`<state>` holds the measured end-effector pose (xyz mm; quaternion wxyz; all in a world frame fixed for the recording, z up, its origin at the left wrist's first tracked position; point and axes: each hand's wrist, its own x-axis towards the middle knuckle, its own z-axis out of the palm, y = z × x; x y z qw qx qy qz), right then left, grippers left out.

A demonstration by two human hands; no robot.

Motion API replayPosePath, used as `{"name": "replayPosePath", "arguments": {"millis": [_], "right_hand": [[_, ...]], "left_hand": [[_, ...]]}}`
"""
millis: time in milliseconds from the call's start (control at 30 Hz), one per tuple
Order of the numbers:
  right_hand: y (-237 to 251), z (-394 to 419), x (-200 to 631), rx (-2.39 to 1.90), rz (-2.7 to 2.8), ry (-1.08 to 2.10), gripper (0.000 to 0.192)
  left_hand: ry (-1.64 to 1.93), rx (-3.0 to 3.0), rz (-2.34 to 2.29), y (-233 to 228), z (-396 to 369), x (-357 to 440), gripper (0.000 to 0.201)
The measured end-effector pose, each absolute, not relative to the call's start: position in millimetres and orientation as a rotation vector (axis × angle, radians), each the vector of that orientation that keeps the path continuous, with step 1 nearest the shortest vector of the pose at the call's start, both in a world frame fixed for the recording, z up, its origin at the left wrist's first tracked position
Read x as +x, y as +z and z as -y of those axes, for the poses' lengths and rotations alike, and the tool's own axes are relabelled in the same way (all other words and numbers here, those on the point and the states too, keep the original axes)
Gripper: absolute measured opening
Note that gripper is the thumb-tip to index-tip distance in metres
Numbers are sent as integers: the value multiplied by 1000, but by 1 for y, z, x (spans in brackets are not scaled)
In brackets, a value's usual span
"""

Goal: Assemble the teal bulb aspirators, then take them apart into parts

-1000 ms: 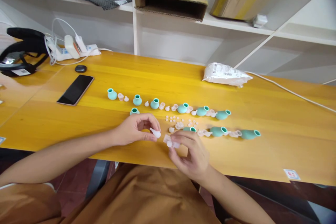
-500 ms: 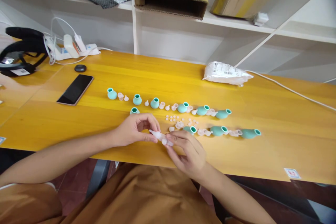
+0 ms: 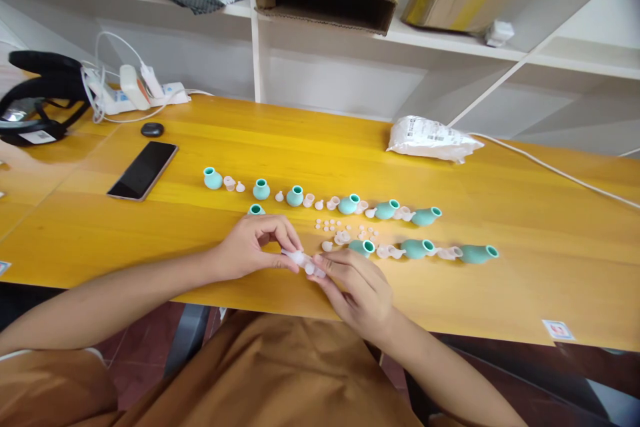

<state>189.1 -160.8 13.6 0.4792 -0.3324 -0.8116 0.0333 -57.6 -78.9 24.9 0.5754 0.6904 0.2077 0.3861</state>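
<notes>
Both hands have come together since one second ago, when the two clear pieces were held apart; now the pieces meet. From the head camera, the left hand [image 3: 250,245] pinches one end of the small translucent piece [image 3: 301,259] between thumb and fingertips, and the right hand [image 3: 361,292] pinches the other end with its fingers closed on it. The piece is held just above the near edge of the yellow table [image 3: 500,293], in front of the person's body.

Behind the hands lie two rows of teal rubber bulbs [image 3: 419,249], some upright and some lying on the side, with small clear caps [image 3: 342,237] and tiny white beads [image 3: 327,225] between them. One bulb stands half hidden behind the left hand. Farther left a black phone [image 3: 143,170] lies flat, and at the back right rests a white plastic bag [image 3: 431,140].
</notes>
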Motion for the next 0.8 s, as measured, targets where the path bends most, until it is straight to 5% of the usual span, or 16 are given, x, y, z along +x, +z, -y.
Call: {"name": "replayPosePath", "arguments": {"millis": [533,800], "right_hand": [[13,161,195,-757,2032,181,46],[12,160,195,-765,2050,164,34]], "left_hand": [[981,2034,-454,28,83,-64,22],[986,2061,-444,25,84,-64,23]]}}
